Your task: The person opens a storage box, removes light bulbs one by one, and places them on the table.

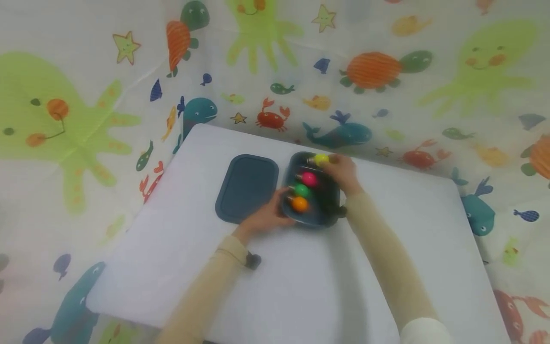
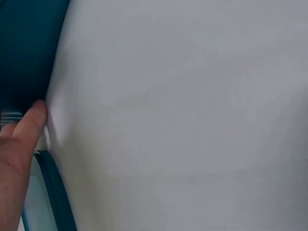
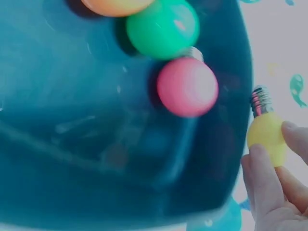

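My right hand (image 1: 341, 173) pinches a yellow light bulb (image 3: 267, 137) between thumb and fingers at the far rim of a dark blue-green plastic container (image 1: 315, 220). Its metal screw base points away from the fingertips. Inside the container lie a pink bulb (image 3: 187, 87), a green bulb (image 3: 163, 29) and an orange bulb (image 1: 300, 204), in a row along the left part. My left hand (image 1: 267, 216) rests against the container's near left corner, fingers extended along its outer wall. Only part of that hand shows in the left wrist view.
A dark blue-green lid (image 1: 249, 186) lies flat on the white table (image 1: 296, 286), just left of the container. Behind and around the table hangs a curtain (image 1: 266, 57) printed with sea animals.
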